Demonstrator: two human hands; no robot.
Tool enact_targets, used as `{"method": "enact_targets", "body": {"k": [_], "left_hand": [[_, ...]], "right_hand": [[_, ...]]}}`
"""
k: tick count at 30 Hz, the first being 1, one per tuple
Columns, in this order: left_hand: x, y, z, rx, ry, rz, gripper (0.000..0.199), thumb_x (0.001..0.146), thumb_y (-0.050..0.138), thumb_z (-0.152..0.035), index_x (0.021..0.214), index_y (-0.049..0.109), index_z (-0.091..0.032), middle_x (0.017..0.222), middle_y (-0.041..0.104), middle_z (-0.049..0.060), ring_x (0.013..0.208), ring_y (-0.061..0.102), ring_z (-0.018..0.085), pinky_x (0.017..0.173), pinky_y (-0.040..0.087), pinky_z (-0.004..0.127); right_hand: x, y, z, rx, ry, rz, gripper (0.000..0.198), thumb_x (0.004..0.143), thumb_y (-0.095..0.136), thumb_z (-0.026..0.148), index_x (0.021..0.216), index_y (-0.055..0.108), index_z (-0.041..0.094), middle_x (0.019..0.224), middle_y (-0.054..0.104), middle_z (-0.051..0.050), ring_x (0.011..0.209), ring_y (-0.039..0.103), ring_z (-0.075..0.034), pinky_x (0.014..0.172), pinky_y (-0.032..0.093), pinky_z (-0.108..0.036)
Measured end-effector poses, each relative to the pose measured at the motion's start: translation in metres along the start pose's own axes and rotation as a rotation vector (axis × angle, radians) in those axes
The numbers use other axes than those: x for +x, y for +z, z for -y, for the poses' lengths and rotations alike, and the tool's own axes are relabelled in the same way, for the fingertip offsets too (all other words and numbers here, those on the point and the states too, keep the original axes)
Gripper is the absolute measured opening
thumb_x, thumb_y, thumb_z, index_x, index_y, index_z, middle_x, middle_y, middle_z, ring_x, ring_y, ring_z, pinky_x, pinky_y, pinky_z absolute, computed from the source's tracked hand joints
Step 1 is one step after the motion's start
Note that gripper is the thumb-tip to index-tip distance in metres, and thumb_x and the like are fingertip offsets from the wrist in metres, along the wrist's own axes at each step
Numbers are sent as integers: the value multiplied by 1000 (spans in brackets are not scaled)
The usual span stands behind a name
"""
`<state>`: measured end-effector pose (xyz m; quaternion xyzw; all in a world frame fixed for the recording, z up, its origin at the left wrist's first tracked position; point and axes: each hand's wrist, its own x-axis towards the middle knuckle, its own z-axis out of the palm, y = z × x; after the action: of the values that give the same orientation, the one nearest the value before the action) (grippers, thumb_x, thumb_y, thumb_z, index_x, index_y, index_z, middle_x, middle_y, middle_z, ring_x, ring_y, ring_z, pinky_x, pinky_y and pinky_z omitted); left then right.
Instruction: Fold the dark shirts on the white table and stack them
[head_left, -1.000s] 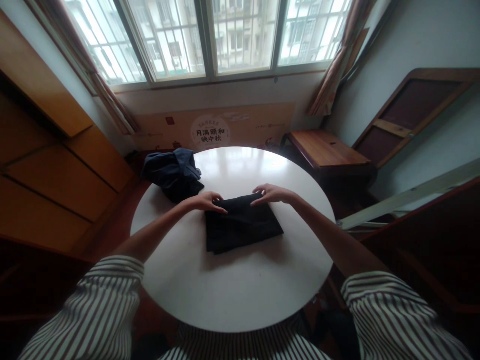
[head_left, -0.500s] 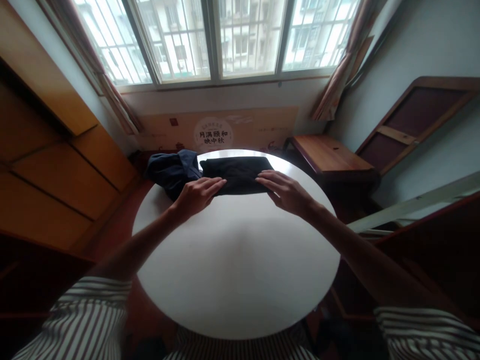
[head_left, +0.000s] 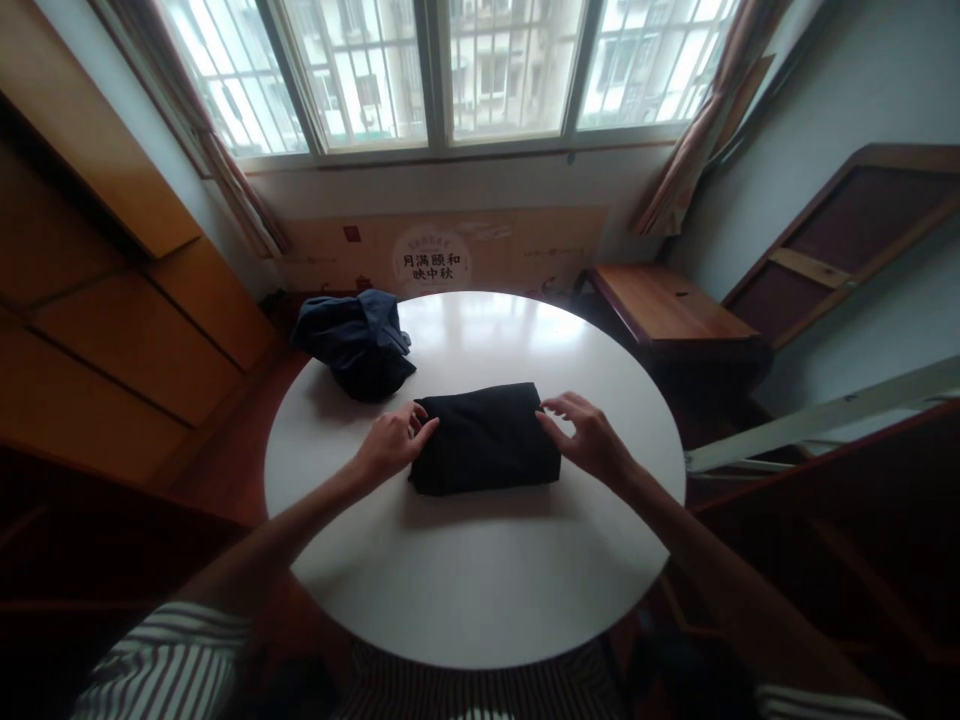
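Note:
A folded black cloth, perhaps a garment [head_left: 487, 440], lies as a thick flat bundle in the middle of the round white table [head_left: 480, 590]. At its left end is my left hand [head_left: 391, 440], fingers bent and apart, with the thumb at the cloth's edge. My right hand [head_left: 589, 430] is beside the upper right corner; thumb and fingers are spread, and the fingertips are at or just off the edge. Whether they touch it I cannot tell. A crumpled dark blue garment [head_left: 356, 340] is heaped at the table's far left.
Behind the table is a window [head_left: 495, 70] above a printed cardboard panel [head_left: 525, 235]. A low wooden stool or table [head_left: 667, 305] stands at the back right, with a wood-framed panel [head_left: 832, 240] against the wall. Wooden cabinets [head_left: 127, 340] line the left side.
The black cloth has come from the far part of the table towards me, and both hands have moved with it. My fingers have loosened from its top. The blue garment stays at the far left.

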<state>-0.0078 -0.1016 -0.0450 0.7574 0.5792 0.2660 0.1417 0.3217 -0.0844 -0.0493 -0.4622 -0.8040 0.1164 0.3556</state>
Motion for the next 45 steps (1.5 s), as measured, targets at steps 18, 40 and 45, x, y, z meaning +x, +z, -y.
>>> {"method": "enact_targets", "body": {"k": [18, 40, 45], "left_hand": [[31, 26, 24, -680, -309, 14, 48, 71, 69, -62, 70, 61, -15, 58, 53, -3, 48, 45, 8, 44, 32, 20], [-8, 22, 7, -990, -448, 188, 49, 69, 79, -57, 88, 62, -14, 62, 51, -7, 44, 37, 2, 41, 26, 17], [-8, 26, 8, -1004, -454, 193, 47, 69, 78, -55, 78, 51, -18, 50, 41, -10, 40, 35, 4, 39, 22, 17]], "right_hand": [[36, 50, -33, 382, 329, -163, 52, 80, 57, 68, 88, 66, 18, 86, 63, -8, 80, 59, -22, 70, 50, -34], [45, 44, -35, 210, 233, -126, 26, 87, 48, 26, 96, 70, 16, 91, 61, -10, 78, 59, -21, 73, 52, -36], [79, 44, 19, 87, -215, 169, 24, 90, 49, 14, 99, 72, 17, 94, 61, -10, 88, 59, -22, 82, 49, -35]]}}
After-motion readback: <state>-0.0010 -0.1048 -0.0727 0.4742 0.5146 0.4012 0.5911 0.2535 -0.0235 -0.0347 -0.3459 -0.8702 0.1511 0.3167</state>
